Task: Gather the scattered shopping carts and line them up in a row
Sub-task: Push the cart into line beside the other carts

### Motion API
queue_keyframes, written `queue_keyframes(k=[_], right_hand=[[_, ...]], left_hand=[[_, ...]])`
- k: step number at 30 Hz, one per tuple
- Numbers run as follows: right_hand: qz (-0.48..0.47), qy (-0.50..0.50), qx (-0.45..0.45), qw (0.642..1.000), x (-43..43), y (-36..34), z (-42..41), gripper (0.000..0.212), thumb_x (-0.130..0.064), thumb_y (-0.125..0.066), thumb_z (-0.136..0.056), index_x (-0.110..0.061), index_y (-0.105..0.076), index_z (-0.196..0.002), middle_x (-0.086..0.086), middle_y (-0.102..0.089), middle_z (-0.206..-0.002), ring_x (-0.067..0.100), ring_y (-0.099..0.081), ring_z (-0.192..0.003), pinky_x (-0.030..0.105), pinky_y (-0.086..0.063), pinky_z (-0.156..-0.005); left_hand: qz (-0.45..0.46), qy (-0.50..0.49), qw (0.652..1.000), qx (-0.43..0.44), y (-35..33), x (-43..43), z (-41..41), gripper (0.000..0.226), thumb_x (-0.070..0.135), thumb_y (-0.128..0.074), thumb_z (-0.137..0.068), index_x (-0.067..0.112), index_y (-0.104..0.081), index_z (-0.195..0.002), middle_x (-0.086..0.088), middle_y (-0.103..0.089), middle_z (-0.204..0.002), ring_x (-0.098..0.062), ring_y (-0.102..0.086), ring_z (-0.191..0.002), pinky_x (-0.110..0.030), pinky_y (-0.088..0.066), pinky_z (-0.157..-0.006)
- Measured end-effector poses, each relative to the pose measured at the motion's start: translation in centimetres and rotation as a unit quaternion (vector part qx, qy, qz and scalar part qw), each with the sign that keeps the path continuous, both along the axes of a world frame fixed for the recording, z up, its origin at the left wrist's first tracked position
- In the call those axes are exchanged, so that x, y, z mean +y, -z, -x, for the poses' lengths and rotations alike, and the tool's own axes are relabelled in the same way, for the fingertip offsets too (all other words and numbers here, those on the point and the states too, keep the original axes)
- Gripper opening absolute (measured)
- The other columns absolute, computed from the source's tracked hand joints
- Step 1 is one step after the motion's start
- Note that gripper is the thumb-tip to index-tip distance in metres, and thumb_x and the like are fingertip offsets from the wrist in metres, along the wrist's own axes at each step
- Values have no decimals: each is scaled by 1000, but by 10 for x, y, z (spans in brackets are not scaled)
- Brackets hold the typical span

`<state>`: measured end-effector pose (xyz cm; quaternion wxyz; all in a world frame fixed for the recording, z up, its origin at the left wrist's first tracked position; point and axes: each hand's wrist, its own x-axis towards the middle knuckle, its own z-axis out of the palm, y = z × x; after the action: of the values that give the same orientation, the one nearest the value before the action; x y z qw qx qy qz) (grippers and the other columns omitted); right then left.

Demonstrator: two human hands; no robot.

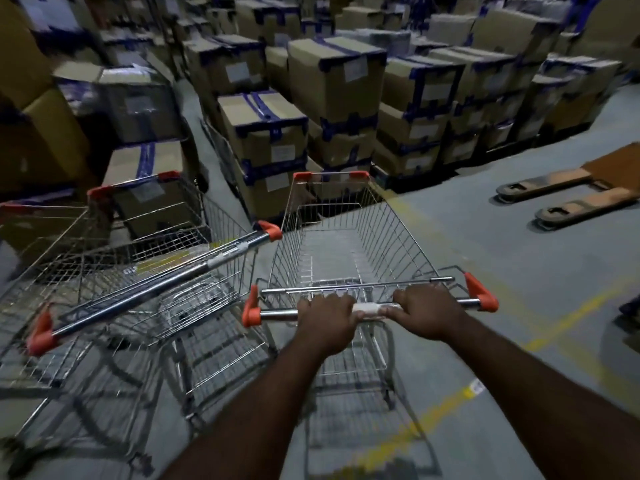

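A wire shopping cart [349, 237] with orange corner caps stands straight in front of me, its basket empty. Both hands grip its metal handle bar [370, 309]: my left hand [327, 320] left of the bar's white middle label, my right hand [427, 311] to the right of it. A second cart [138, 265] sits close on the left, angled, its handle [166, 278] running diagonally and its orange cap near my cart's front left corner. Part of a third cart [41, 220] shows at the far left edge.
Stacks of taped cardboard boxes [332, 81] on pallets fill the space ahead and to the left, close to the carts' fronts. A pallet jack's forks [568, 199] lie on the grey floor at the right. Yellow floor lines [450, 403] run under and right of my cart.
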<state>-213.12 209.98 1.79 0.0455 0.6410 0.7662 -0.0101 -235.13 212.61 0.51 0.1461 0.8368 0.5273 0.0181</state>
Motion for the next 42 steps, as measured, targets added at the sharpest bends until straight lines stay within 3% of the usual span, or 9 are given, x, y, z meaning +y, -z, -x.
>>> queue_keyframes(k=[5, 10, 15, 23, 26, 30, 34, 37, 42], right_hand=[[18, 22, 3, 1000, 69, 2, -7, 71, -83, -26, -89, -29, -69, -106, 0, -66, -100, 24, -60, -105, 45, -39, -93], [11, -10, 6, 1000, 138, -1, -20, 100, -89, -1, -66, -30, -71, -107, -1, -60, -94, 23, -57, -105, 46, -36, -94], [45, -51, 9, 998, 183, -1, -38, 89, -89, -11, -73, -28, -70, -99, -6, -53, -84, 23, -58, -100, 47, -34, -95], [47, -107, 28, 993, 257, -5, -71, 77, -93, -13, -66, -31, -59, -77, -12, -47, -69, 17, -49, -83, 42, -32, -92], [58, -118, 40, 991, 277, -4, -76, 62, -88, -28, -80, -33, -58, -80, -10, -56, -79, 16, -50, -87, 45, -31, -96], [52, -134, 36, 989, 294, -2, -81, 60, -86, -27, -82, -35, -57, -80, -6, -61, -87, 17, -51, -89, 46, -30, -96], [54, -143, 42, 987, 308, 0, -87, 70, -91, -21, -76, -33, -60, -79, -7, -61, -83, 17, -53, -87, 46, -31, -96], [69, -148, 45, 986, 314, 1, -89, 84, -93, -13, -68, -32, -67, -88, -8, -61, -85, 17, -54, -89, 48, -31, -100], [195, -104, 60, 973, 323, -14, -76, 71, -81, -38, -85, -29, -69, -122, 6, -64, -126, 25, -54, -118, 48, -35, -108]], left_hand=[[-5, -27, 1000, -1, -2, 55, -7, 37, 57, -35, -100, 30, -55, -115, -1, -63, -116, -29, -53, -114, -52, -30, -100], [-8, -72, 997, -7, 3, 105, -22, 37, 57, -35, -99, 30, -54, -114, -2, -63, -114, -30, -54, -112, -52, -30, -99], [-9, -113, 994, 2, 4, 129, -41, 38, 58, -33, -100, 30, -53, -114, -1, -62, -114, -30, -52, -112, -54, -29, -100], [6, -188, 982, 13, -5, 164, -85, 39, 57, -33, -101, 28, -54, -118, -2, -63, -117, -31, -54, -114, -52, -29, -99], [40, -201, 979, 5, -5, 181, -92, 38, 57, -32, -101, 30, -53, -119, -1, -65, -116, -29, -57, -111, -53, -29, -99], [60, -221, 973, -25, -6, 191, -95, 38, 52, -29, -104, 30, -55, -121, -1, -65, -117, -27, -57, -110, -51, -29, -99], [70, -235, 969, -41, -6, 194, -86, 39, 53, -33, -103, 26, -59, -114, -5, -67, -107, -28, -61, -101, -44, -44, -91], [68, -247, 966, -35, -6, 189, -70, 39, 54, -38, -102, 24, -61, -112, -5, -66, -101, -27, -61, -96, -35, -44, -78], [84, -267, 959, -49, -14, 181, -48, 33, 51, -44, -101, 25, -61, -90, 2, -60, -82, -19, -58, -80, -31, -42, -69]])
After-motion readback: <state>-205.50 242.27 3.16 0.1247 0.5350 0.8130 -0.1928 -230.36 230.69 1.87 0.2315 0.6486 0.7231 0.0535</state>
